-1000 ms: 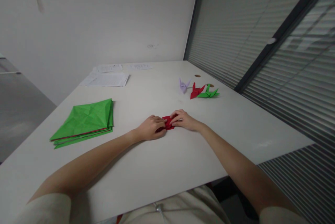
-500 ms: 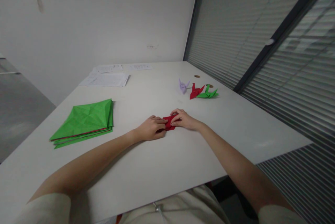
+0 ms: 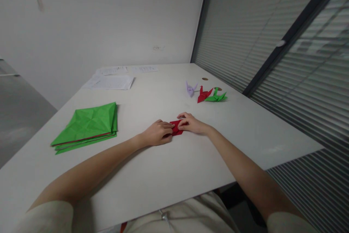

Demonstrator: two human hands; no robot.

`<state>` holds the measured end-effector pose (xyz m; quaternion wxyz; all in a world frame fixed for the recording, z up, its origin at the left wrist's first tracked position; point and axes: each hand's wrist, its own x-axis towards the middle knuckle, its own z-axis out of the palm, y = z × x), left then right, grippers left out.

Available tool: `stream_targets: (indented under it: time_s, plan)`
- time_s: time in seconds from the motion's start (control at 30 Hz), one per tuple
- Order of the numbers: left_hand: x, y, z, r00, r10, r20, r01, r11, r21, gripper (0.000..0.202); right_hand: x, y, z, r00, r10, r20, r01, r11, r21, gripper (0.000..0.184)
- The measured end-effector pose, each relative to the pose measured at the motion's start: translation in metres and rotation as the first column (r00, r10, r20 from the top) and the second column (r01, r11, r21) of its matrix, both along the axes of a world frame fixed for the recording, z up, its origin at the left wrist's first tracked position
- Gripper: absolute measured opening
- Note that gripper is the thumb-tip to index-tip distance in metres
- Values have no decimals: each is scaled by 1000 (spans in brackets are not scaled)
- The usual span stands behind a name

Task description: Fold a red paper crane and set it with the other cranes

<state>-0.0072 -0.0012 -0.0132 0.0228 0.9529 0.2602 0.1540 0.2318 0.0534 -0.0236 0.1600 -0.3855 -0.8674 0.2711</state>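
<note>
A small folded piece of red paper (image 3: 176,127) lies flat on the white table (image 3: 169,175) between my two hands. My left hand (image 3: 157,133) rests on its left part with curled fingers pressing it down. My right hand (image 3: 191,124) covers its right part, fingertips pinched onto the paper's edge. Most of the red paper is hidden under the fingers.
A stack of green paper sheets (image 3: 88,125) with a red one in it lies at the left. A purple (image 3: 191,89), a red (image 3: 204,94) and a green (image 3: 216,97) folded paper figure stand at the back right. White printed papers (image 3: 111,80) lie at the far edge. Window blinds run along the right.
Both hands stay on the red paper. The right hand's fingers have shifted slightly along its edge.
</note>
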Motion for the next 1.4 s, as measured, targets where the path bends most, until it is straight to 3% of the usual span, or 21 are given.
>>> stream_targets:
  time_s: [0.27, 0.53, 1.07, 1.27, 1.4]
  plan:
    - [1, 1, 1, 999, -41, -15, 41, 999, 13, 19, -7, 3, -7, 982, -188, 12, 188, 982, -3, 17]
    - [0, 2, 2, 998, -60, -28, 61, 997, 52, 16, -6, 5, -8, 927, -370, 65, 365, 928, 73, 22]
    - [-1, 0, 2, 994, -89, -69, 96, 990, 99, 22, -10, -3, -6, 925, -366, 96, 352, 926, 139, 25]
    - [-3, 0, 2, 995, -60, -74, 66, 995, 75, 22, 5, -6, -1, 988, -154, 27, 153, 987, 45, 26]
    - [-3, 1, 1, 996, -58, -63, 62, 996, 67, 20, 12, -4, -1, 999, -53, 12, 53, 998, 22, 30]
